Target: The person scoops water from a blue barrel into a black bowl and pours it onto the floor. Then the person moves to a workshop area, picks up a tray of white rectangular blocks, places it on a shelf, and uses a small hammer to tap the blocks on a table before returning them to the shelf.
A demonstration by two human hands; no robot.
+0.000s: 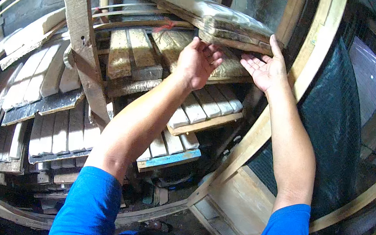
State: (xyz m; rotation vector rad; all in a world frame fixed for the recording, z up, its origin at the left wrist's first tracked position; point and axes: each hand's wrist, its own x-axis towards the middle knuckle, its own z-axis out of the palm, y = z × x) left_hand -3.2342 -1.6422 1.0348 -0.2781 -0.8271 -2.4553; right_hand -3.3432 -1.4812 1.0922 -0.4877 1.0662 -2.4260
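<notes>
Wooden uprights hem us in: our left hand [199, 60] and right hand [267, 67], fingers spread and gripping nothing, touch the underside edge of the plastic-wrapped board [222, 22] on the rack's top level, with little free room between the slanted post [83, 47] and the mesh panel [332, 121]

Head-worn fisheye, close, facing forward and perhaps slightly down at wooden racks [121, 72].

Wooden rack post [82, 41], lower trays of pale blocks [55, 133], black mesh panel [330, 120]
</notes>
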